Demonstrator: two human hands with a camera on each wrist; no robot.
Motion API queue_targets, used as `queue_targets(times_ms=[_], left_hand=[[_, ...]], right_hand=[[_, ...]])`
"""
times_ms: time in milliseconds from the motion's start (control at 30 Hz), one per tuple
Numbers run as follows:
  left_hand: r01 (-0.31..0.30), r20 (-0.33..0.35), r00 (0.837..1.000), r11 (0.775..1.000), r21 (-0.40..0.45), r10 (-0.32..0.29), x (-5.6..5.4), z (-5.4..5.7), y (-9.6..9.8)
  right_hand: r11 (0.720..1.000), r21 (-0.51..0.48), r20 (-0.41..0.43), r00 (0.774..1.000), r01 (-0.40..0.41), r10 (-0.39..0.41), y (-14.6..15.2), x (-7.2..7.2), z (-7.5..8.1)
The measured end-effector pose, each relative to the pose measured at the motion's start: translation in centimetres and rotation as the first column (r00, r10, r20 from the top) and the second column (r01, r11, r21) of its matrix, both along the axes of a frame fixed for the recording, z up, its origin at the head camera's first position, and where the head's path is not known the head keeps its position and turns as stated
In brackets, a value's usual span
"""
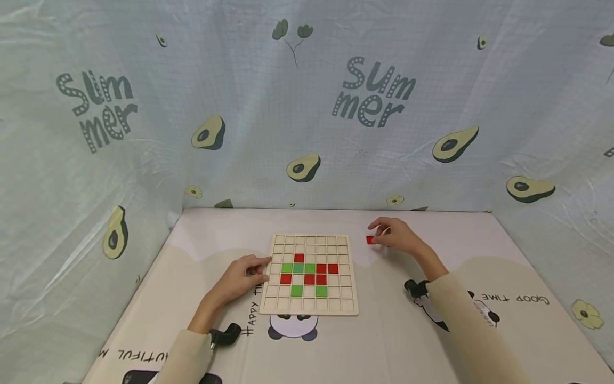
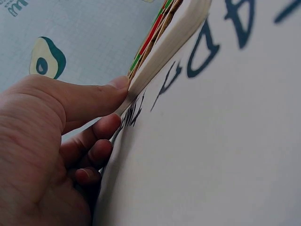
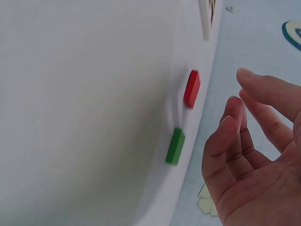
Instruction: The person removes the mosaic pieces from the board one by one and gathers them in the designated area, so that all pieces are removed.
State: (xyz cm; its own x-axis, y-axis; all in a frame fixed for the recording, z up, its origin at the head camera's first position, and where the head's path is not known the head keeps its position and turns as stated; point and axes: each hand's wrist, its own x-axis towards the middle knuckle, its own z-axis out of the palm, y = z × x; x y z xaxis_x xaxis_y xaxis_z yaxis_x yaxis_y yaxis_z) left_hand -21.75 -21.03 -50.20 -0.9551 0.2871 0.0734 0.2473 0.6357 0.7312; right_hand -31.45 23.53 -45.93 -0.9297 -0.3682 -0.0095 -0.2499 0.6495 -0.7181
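Observation:
A pale wooden grid board (image 1: 283, 305) holds red, green and one teal square tile (image 1: 298, 268) in its middle cells. My left hand (image 1: 242, 274) is at the board's left edge, thumb and a finger touching its side; the other fingers curl loosely. My right hand (image 1: 395, 234) hovers beyond the board's right side, thumb and fingers apart with nothing between them. Near its fingertips lies a loose red tile (image 3: 192, 89), partly covered by the hand in the head view. A loose green tile (image 3: 175, 147) lies close by, hidden in the head view.
The table has a printed pale cloth (image 1: 384, 341); a printed curtain (image 1: 254, 90) stands behind and at both sides. Black wrist mounts (image 1: 225, 335) sit on the forearms. A dark object (image 1: 139, 376) shows at the bottom left edge.

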Motion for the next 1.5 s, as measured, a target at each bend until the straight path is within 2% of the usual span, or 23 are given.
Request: queue_targets(times_ms=[367, 933, 1300, 1500], left_hand=[[-0.009, -0.001, 1.000, 1.000, -0.006, 0.009, 0.0, 0.1, 0.1], [0.001, -0.003, 1.000, 1.000, -0.008, -0.001, 0.0, -0.1, 0.1], [0.007, -0.006, 1.000, 1.000, -0.001, -0.007, -0.1, -0.1, 0.0], [0.007, -0.010, 1.000, 1.000, 0.000, -0.007, 0.0, 0.0, 0.0]], right_hand=[[0.996, -0.037, -0.018, 0.997, -0.082, 0.081, -4.0, 0.4, 1.1], [0.986, -0.009, 0.007, 0.986, -0.168, 0.168, -10.6, 1.4, 0.6], [0.960, 0.012, 0.047, 0.959, -0.279, 0.278, -13.7, 1.9, 0.5], [0.955, 0.033, 0.056, 0.954, -0.296, 0.294, -15.0, 2.3, 0.6]])
